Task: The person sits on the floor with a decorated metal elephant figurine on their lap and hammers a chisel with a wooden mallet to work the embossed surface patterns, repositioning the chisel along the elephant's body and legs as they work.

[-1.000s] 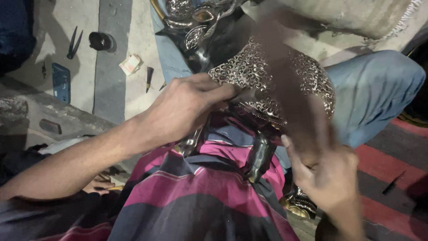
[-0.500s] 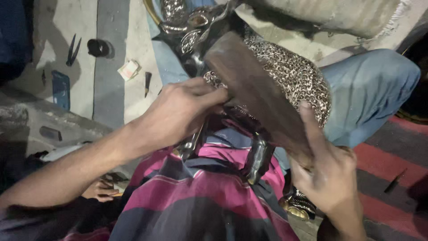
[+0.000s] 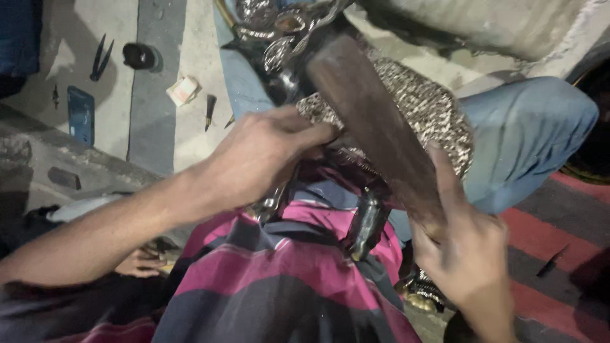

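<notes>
My right hand (image 3: 467, 251) grips the lower end of a long, flat, dark wooden mallet (image 3: 375, 124) that slants up to the left. Its upper end lies over an ornate embossed silver metal piece (image 3: 426, 105) resting on my lap. My left hand (image 3: 264, 155) reaches in from the left, its fingers pinched on the metal piece's near edge, right beside the mallet. More shiny decorated metalwork (image 3: 273, 25) sits beyond the piece at the top. My striped pink and dark shirt (image 3: 286, 279) fills the bottom of the view.
On the concrete floor at left lie black pliers (image 3: 98, 57), a dark round cap (image 3: 140, 56), a blue phone (image 3: 81, 114), a small white packet (image 3: 183, 90) and small pointed punches (image 3: 210, 109). My jeans-clad knee (image 3: 534, 133) is at right, above a red striped mat (image 3: 559, 254).
The wooden mallet has swung from a blurred raised position down and left onto the metal piece. My left hand has stayed pinched at the piece's edge.
</notes>
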